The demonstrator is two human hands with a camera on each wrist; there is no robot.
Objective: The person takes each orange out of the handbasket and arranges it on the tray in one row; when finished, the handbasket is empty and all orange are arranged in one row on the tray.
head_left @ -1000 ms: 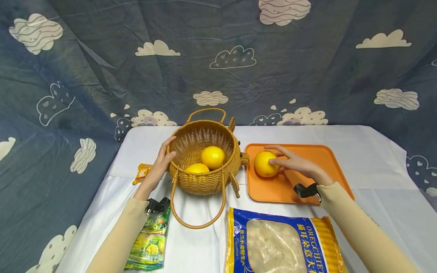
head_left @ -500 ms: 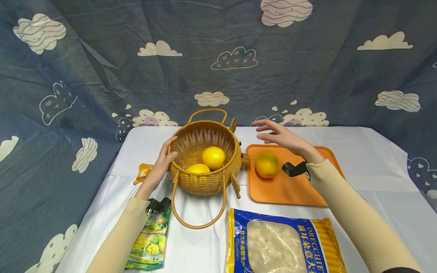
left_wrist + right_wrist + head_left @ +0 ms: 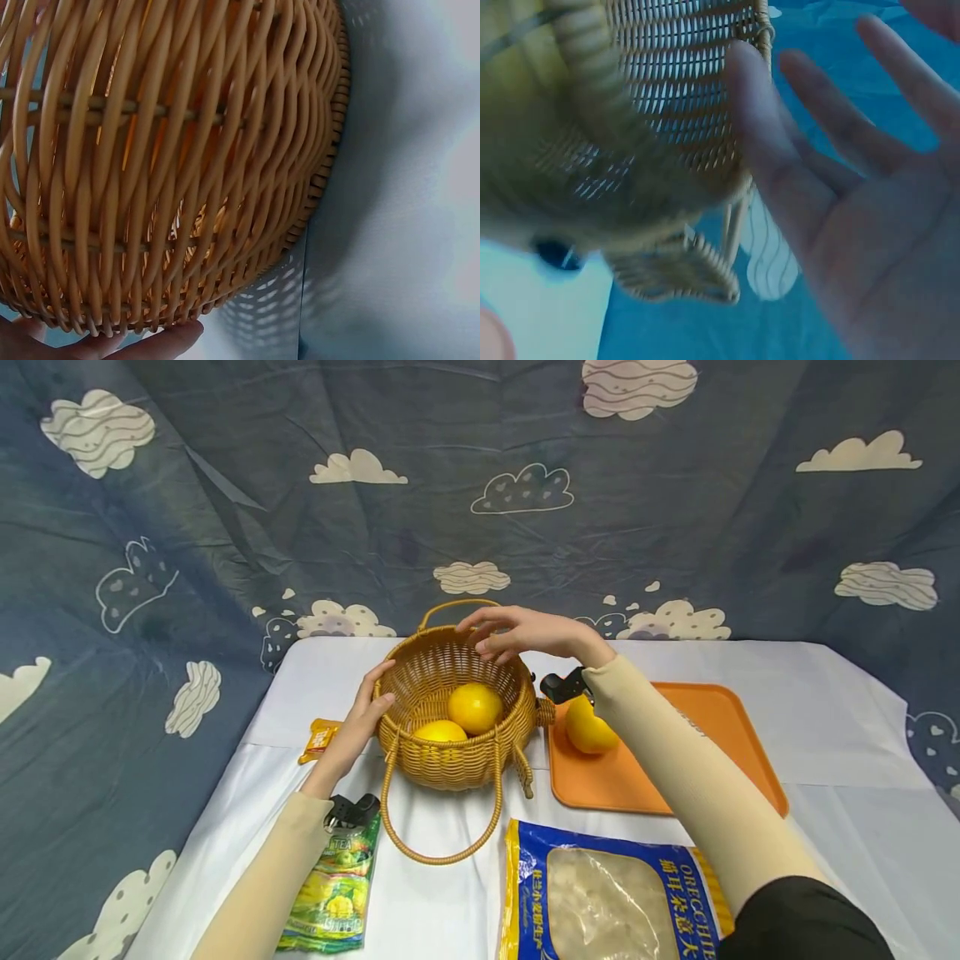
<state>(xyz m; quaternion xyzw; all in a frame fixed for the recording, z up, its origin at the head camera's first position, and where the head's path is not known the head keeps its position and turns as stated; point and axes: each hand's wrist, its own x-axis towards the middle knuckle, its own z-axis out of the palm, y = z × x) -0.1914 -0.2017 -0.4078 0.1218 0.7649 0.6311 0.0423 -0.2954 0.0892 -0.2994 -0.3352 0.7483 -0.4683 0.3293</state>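
Observation:
A round wicker basket (image 3: 450, 768) with two looped handles stands on the white table, two round yellow-orange fruits (image 3: 476, 708) inside it. My left hand (image 3: 358, 722) rests on its left side, thumb by the rim; in the left wrist view the fingers (image 3: 161, 343) lie against the weave. My right hand (image 3: 525, 632) hovers over the basket's back right rim, fingers loosely bent, holding nothing. In the right wrist view, its spread fingers (image 3: 761, 124) overlap the wicker wall. Another yellow-orange fruit (image 3: 588, 731) sits on the orange tray (image 3: 720, 735), partly hidden by my right forearm.
A blue and yellow pasta bag (image 3: 611, 893) lies at the front right, partly under my right sleeve. A green tea packet (image 3: 330, 893) is beside my left forearm, and a small orange packet (image 3: 318, 739) lies left of the basket. A dark cloud-print cloth (image 3: 517, 552) hangs behind.
My right hand has let go of the fruit on the tray, risen, and moved left over the basket. The fruit stays on the tray. My left hand keeps its place on the basket.

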